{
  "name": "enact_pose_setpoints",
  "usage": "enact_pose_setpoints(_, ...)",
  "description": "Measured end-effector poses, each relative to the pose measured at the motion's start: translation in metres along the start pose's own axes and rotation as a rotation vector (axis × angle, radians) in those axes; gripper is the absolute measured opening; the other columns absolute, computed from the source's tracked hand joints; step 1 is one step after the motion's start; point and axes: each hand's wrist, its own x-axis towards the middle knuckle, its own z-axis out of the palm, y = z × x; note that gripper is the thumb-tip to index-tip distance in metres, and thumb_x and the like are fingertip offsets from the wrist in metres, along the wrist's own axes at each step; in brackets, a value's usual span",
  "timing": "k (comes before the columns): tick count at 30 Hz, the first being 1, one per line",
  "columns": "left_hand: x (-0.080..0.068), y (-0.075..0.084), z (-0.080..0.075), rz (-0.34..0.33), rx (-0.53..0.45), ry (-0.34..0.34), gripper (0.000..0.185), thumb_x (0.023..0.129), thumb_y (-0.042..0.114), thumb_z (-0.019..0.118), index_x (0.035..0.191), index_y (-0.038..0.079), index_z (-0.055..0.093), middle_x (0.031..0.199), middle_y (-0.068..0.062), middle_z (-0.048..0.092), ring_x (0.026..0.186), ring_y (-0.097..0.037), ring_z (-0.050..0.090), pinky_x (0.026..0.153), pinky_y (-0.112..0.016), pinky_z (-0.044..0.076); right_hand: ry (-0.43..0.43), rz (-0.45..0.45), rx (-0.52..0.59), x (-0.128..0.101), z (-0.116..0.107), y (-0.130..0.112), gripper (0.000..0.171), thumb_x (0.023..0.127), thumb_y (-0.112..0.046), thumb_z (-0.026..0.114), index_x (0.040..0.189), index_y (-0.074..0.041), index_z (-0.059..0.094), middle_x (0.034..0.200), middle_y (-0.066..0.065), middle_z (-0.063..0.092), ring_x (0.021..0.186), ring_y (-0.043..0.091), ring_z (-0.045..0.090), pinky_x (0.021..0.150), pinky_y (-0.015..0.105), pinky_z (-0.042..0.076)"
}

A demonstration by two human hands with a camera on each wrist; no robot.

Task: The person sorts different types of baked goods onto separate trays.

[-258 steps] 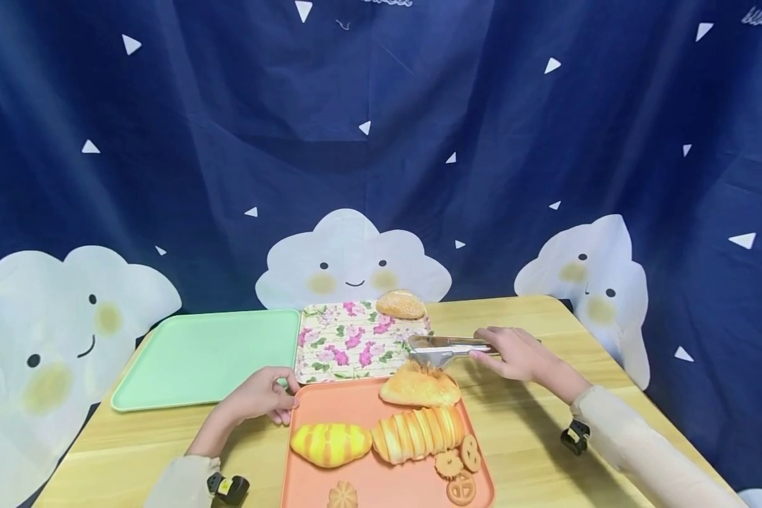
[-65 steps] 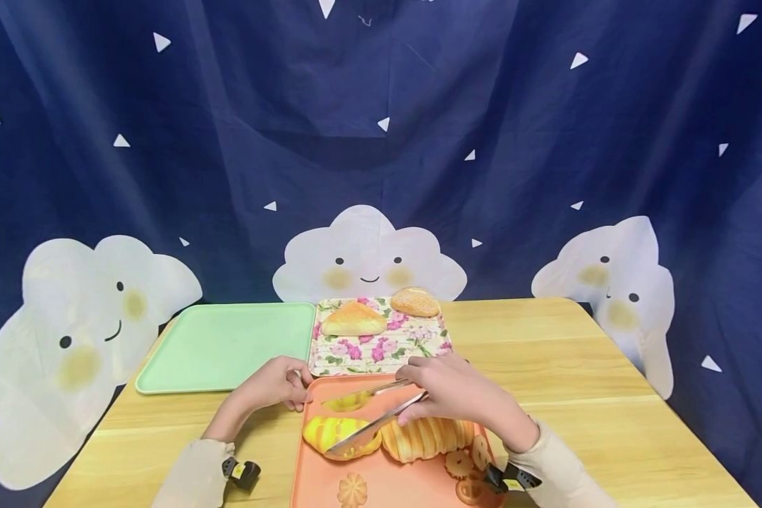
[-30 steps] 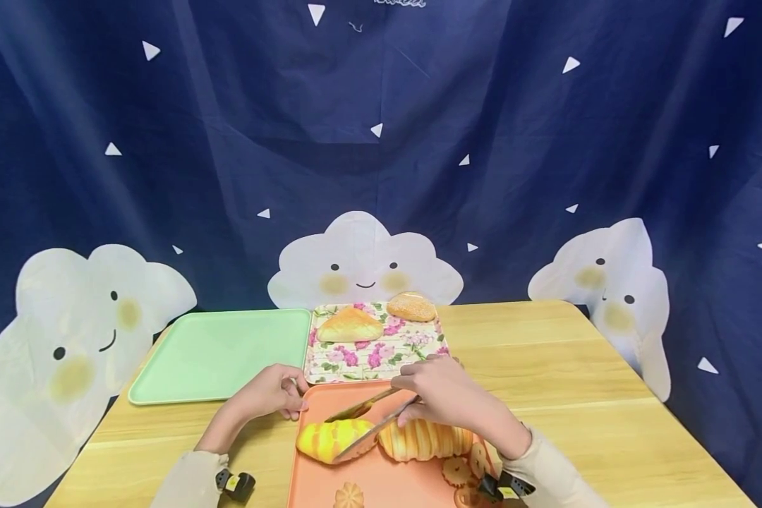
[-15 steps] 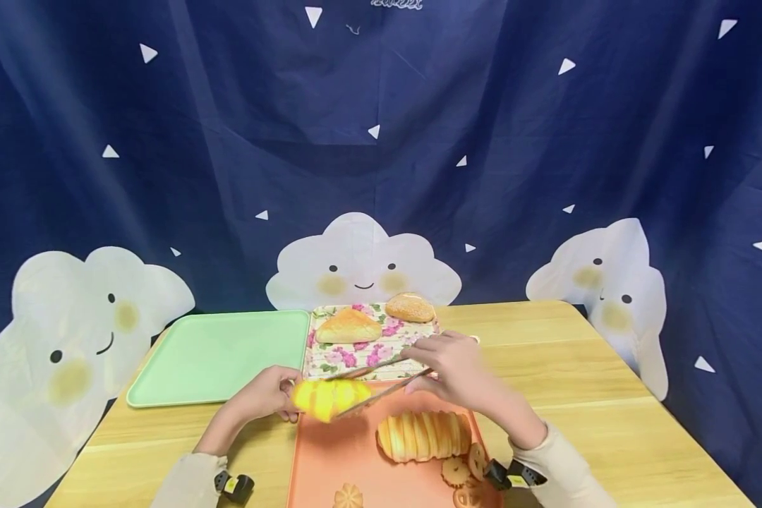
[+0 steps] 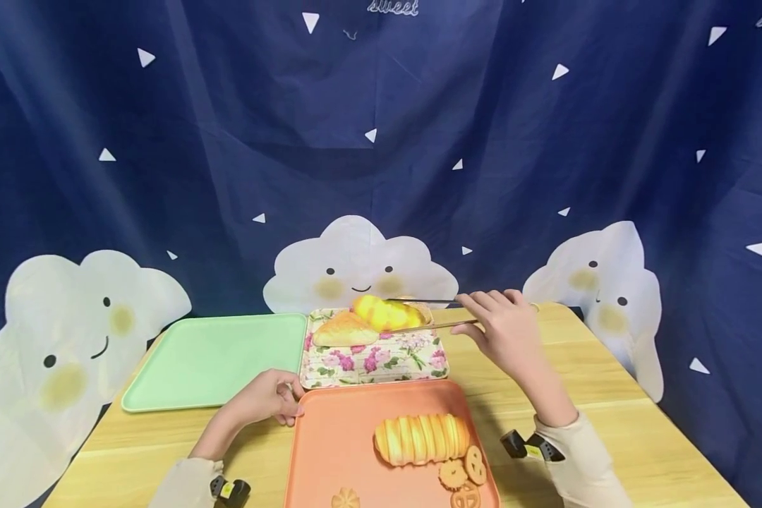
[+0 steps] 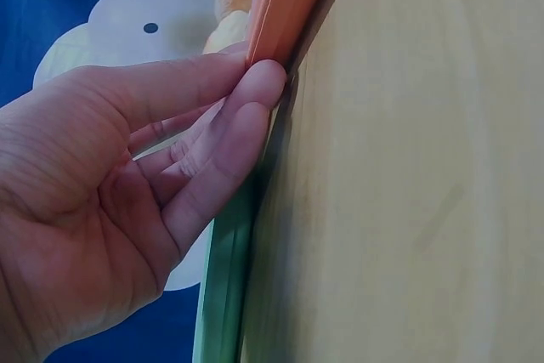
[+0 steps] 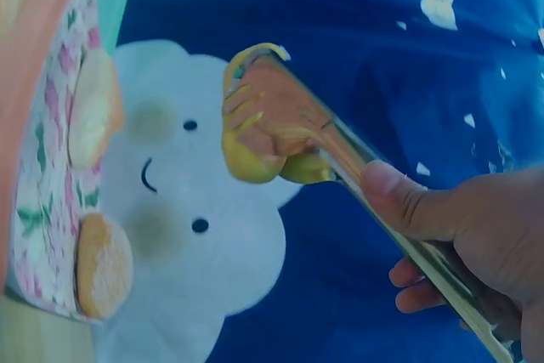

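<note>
My right hand (image 5: 504, 328) grips metal tongs (image 7: 374, 184), squeezed around a yellow striped bread roll (image 5: 387, 312). The right wrist view shows the roll raised above the floral tray (image 5: 381, 363). On that tray lie a triangular bread (image 5: 346, 329) and a sugar-dusted bun (image 7: 104, 265); the bun is mostly hidden behind the roll in the head view. My left hand (image 5: 268, 397) pinches the rim of the orange tray (image 5: 336, 444) at its far left corner, thumb and fingertips on the edge (image 6: 285, 14). The orange tray carries a ridged loaf (image 5: 422, 439) toward its right side.
Several cookies (image 5: 452, 474) lie beside the loaf, and a flower-shaped cookie (image 5: 346, 498) sits near the front. A green tray (image 5: 222, 360) stands at the left, against the floral tray. A cloud-print navy curtain (image 5: 381, 176) hangs behind the wooden table (image 5: 584, 395).
Earlier the triangular bread went from the orange tray to the floral one. Then the tongs took the yellow roll, lifted it and carried it back over the floral tray. My left hand stays put.
</note>
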Motion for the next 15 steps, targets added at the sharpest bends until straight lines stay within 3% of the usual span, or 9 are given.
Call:
enact_pose_setpoints(4,0.000,0.000,0.000,0.003,0.006,0.000,0.015,0.087,-0.002,0.074,0.095,-0.009,0.064,0.074,-0.018,0.073,0.063,-0.025,0.072,0.058,-0.034,0.062,-0.046,0.027,-0.038,-0.005,0.002,0.011,0.072,0.101,-0.061,0.036,0.106,-0.002,0.077,0.090,0.012,0.076,0.078,0.031,0.069,0.070,0.046,0.048)
enact_pose_setpoints(7,0.000,0.000,0.000,0.005,0.005,-0.001,0.015,0.086,-0.002,0.074,0.095,-0.009,0.064,0.075,-0.019,0.073,0.063,-0.025,0.072,0.058,-0.034,0.062,-0.095,0.036,-0.066,-0.008,0.005,0.018,0.059,0.093,-0.056,0.059,0.106,-0.002,0.077,0.090,0.012,0.075,0.079,0.032,0.069,0.070,0.046,0.050)
enact_pose_setpoints(10,0.000,0.000,0.000,0.009,0.006,-0.003,0.015,0.087,-0.002,0.074,0.095,-0.009,0.064,0.075,-0.019,0.073,0.063,-0.025,0.072,0.058,-0.034,0.062,-0.139,0.045,-0.092,-0.013,0.010,0.023,0.052,0.077,-0.046,0.079,0.105,-0.002,0.076,0.090,0.012,0.075,0.079,0.032,0.068,0.071,0.046,0.050)
enact_pose_setpoints(11,0.000,0.000,0.000,0.009,0.007,-0.003,0.015,0.087,-0.002,0.074,0.095,-0.009,0.064,0.074,-0.020,0.072,0.063,-0.026,0.072,0.058,-0.034,0.062,-0.152,0.047,-0.100,-0.014,0.012,0.024,0.052,0.072,-0.042,0.083,0.105,-0.003,0.076,0.090,0.012,0.075,0.079,0.032,0.068,0.071,0.045,0.049)
enact_pose_setpoints(15,0.000,0.000,-0.001,0.011,0.014,-0.005,0.015,0.087,-0.001,0.074,0.095,-0.009,0.064,0.073,-0.020,0.072,0.063,-0.026,0.072,0.058,-0.034,0.062,-0.197,0.055,-0.119,-0.020,0.023,0.027,0.052,0.069,-0.040,0.088,0.104,-0.004,0.076,0.090,0.011,0.075,0.079,0.031,0.068,0.071,0.044,0.048)
